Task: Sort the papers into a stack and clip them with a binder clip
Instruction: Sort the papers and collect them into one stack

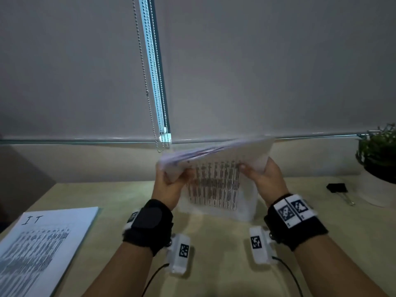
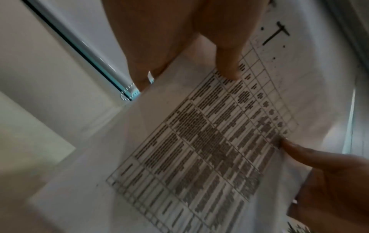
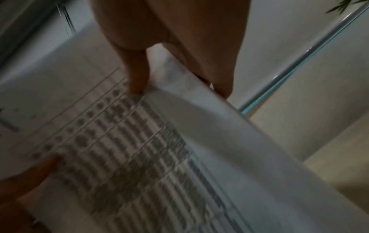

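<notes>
White papers hang upright above the tabletop, pinched at their upper corners by the left hand and right hand, while the binder clip lies nearer the right.

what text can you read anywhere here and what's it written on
"IT": handwritten at the top of the paper stack lying on the desk.
"T": a handwritten stroke on the held papers; the rest is cut off.
Printed tables on both sets of papers: too blurred to read.
Wrist markers: square coded patterns, no readable words.
</notes>
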